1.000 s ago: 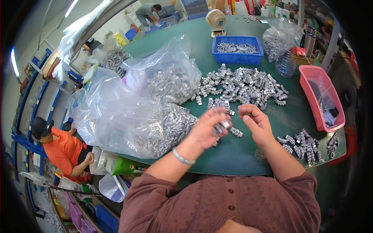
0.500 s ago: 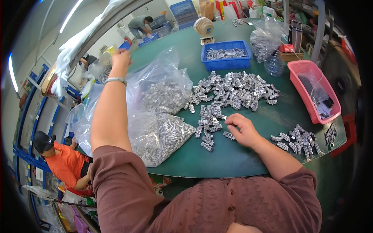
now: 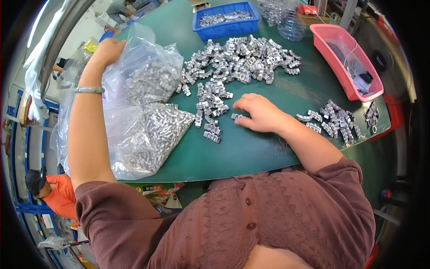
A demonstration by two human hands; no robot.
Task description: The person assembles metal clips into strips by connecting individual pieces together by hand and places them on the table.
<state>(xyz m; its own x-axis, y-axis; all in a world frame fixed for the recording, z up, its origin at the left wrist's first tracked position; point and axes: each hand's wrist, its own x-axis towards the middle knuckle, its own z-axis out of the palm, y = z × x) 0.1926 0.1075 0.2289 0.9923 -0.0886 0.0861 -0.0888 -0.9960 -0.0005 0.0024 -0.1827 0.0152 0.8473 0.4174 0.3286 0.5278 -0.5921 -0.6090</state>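
My left hand (image 3: 109, 52) is raised at the upper edge of a clear plastic bag (image 3: 148, 85) of small metal parts. Its fingers are curled; what they hold, if anything, is hidden. A bangle circles that wrist. My right hand (image 3: 260, 113) rests low over the green table, thumb and fingers apart around a small silver metal clip-like part (image 3: 237, 116). Left of it, a strand of similar parts (image 3: 210, 101) trails from the large heap (image 3: 246, 58). A second clear bag (image 3: 143, 139), full of shiny metal pieces, lies by my left forearm.
Farther back stands a blue bin (image 3: 226, 30) of metal parts. A pink basket (image 3: 347, 58) sits on the right, near a smaller pile (image 3: 338, 120) and a little cluster (image 3: 371, 115) at the table edge. A person in orange (image 3: 58, 195) is at the lower left.
The view has shifted, so the table things appear higher and farther left. My left hand has come down to the bag's upper edge. My right hand stays beside the same small part.
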